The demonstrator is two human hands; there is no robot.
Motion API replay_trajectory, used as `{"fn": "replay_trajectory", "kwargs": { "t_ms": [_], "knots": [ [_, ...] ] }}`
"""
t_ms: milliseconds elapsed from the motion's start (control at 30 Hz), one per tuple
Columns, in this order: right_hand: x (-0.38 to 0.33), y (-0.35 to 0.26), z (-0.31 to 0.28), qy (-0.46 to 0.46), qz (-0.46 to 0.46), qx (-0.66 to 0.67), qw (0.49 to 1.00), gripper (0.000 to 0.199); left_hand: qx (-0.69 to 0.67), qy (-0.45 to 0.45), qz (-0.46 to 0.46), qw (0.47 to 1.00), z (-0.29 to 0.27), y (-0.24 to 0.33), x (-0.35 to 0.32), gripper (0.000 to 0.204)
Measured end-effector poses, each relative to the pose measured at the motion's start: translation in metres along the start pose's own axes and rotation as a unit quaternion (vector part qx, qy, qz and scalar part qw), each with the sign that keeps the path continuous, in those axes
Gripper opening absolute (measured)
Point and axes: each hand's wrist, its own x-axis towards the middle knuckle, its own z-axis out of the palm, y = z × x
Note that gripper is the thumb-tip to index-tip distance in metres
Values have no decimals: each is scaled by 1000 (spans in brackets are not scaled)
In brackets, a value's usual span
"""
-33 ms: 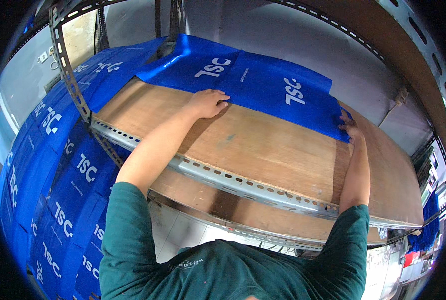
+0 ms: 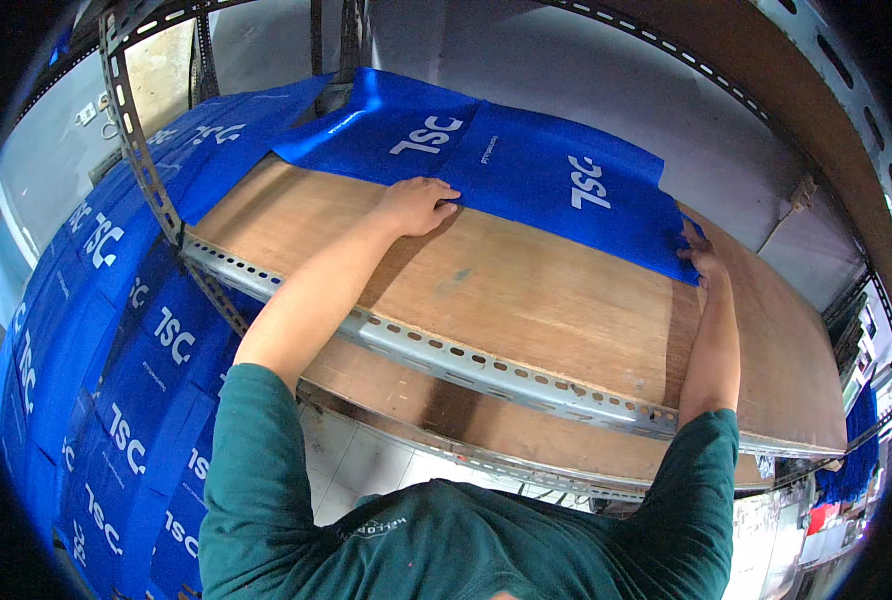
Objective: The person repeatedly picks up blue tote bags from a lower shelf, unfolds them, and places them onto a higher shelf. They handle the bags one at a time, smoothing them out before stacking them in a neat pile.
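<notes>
A blue fabric sheet point(image 2: 526, 165) with white printing lies across the far part of a wooden shelf board point(image 2: 526, 290). My left hand point(image 2: 421, 207) rests at the sheet's near edge, around its middle. Its fingers reach onto the fabric toward the right, with the thumb apart from them. At the sheet's right end, my right hand point(image 2: 699, 252) touches the near corner, fingers spread over the edge. Whether more layers lie under the sheet is hard to see.
Perforated metal rails point(image 2: 466, 357) edge the shelf, and a slotted upright point(image 2: 138, 130) stands at its left. Many similar blue printed pieces point(image 2: 116, 400) hang or lie stacked at the left. A lower wooden shelf point(image 2: 446, 410) sits beneath. Another board point(image 2: 816, 90) overhangs at upper right.
</notes>
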Motion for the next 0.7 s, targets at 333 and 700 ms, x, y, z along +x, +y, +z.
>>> {"fn": "replay_trajectory", "kwargs": {
  "t_ms": [333,700],
  "knots": [
    [14,5,8,-48,-31,-276,960,57,10,74,-35,997,5,6,0,22],
    [-5,-16,25,-52,-14,-339,939,63,-11,81,-24,996,9,-1,0,20]
  ]
}}
